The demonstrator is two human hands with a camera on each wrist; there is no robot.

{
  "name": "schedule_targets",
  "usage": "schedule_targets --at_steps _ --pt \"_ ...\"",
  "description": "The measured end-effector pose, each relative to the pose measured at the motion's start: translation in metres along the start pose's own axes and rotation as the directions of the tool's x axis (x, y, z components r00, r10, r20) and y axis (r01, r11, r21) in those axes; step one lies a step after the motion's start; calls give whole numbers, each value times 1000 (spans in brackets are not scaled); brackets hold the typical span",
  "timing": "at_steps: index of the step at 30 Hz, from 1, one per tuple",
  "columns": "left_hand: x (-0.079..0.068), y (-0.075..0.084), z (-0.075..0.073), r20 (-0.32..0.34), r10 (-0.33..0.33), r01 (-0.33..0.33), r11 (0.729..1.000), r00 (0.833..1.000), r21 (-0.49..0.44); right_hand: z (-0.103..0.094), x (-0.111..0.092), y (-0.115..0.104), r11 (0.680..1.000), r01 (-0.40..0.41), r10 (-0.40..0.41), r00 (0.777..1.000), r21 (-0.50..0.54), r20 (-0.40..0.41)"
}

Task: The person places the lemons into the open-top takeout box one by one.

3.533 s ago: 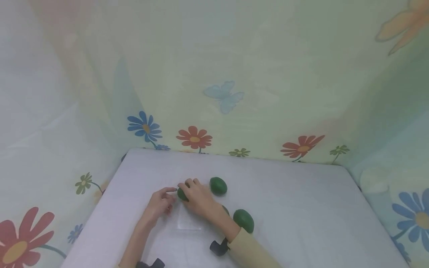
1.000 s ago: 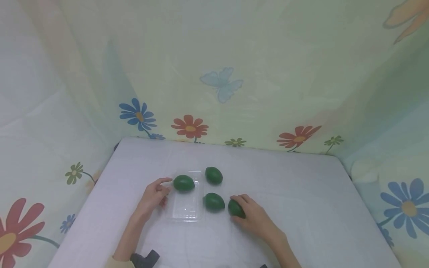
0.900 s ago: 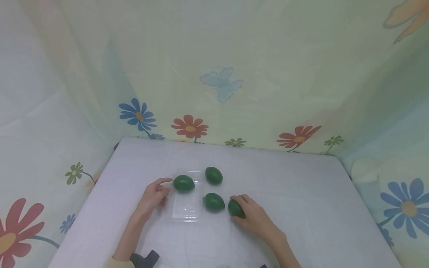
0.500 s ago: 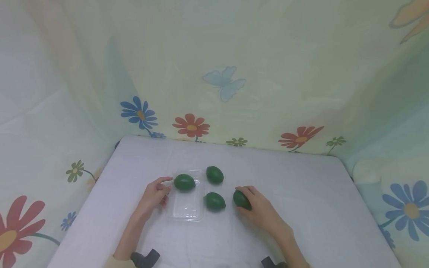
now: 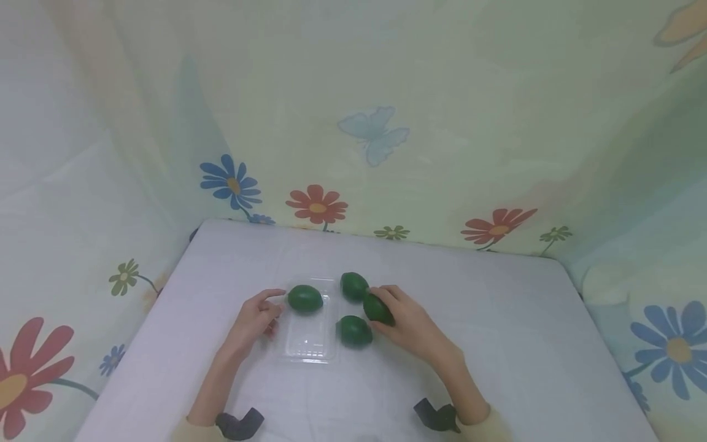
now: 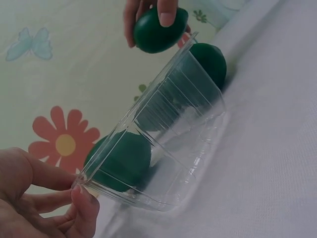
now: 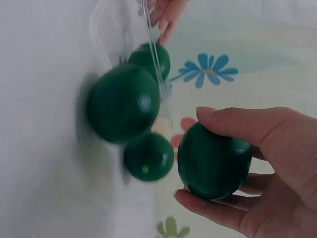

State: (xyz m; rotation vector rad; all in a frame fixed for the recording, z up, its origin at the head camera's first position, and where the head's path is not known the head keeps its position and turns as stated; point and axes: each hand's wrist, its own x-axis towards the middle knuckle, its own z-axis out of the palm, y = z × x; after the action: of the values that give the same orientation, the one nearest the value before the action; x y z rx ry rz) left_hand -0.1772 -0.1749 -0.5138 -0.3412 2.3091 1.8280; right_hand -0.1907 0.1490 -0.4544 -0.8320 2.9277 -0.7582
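Note:
In the head view, my left hand (image 5: 251, 320) is at the left rim of a clear plastic container (image 5: 307, 337). Close up in the left wrist view, its thumb and forefinger pinch the rim. One green lime (image 5: 305, 299) lies inside, in the far half. My right hand (image 5: 413, 326) grips another lime (image 7: 214, 161) between thumb and fingers, raised off the table just right of the container. Two more limes rest on the table along the container's right side, a far lime (image 5: 351, 286) and a near lime (image 5: 354, 331).
A white cloth covers the table (image 5: 497, 344). Behind and at both sides hangs a curtain (image 5: 442, 123) printed with flowers and butterflies. A dark wrist mount (image 5: 240, 425) sits on the left forearm, and a similar mount (image 5: 436, 416) on the right.
My right hand let go of a lime in the container, moved right, took hold of another from the table, lifted it and brought it back left. My left hand has stayed at the container.

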Motion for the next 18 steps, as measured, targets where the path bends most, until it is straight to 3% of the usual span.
schedule_targets --at_steps 5,10,18 --pt "1 -1 -3 -4 8 -8 1000 1000 -4 18 19 -25 997 77 -78 996 30 37" --pt "3 -2 -4 -8 13 -13 1000 1000 -23 41 40 -51 980 194 -199 975 49 102" --pt "5 -5 -1 25 34 -33 998 999 -44 71 57 -78 969 241 -247 937 55 247"
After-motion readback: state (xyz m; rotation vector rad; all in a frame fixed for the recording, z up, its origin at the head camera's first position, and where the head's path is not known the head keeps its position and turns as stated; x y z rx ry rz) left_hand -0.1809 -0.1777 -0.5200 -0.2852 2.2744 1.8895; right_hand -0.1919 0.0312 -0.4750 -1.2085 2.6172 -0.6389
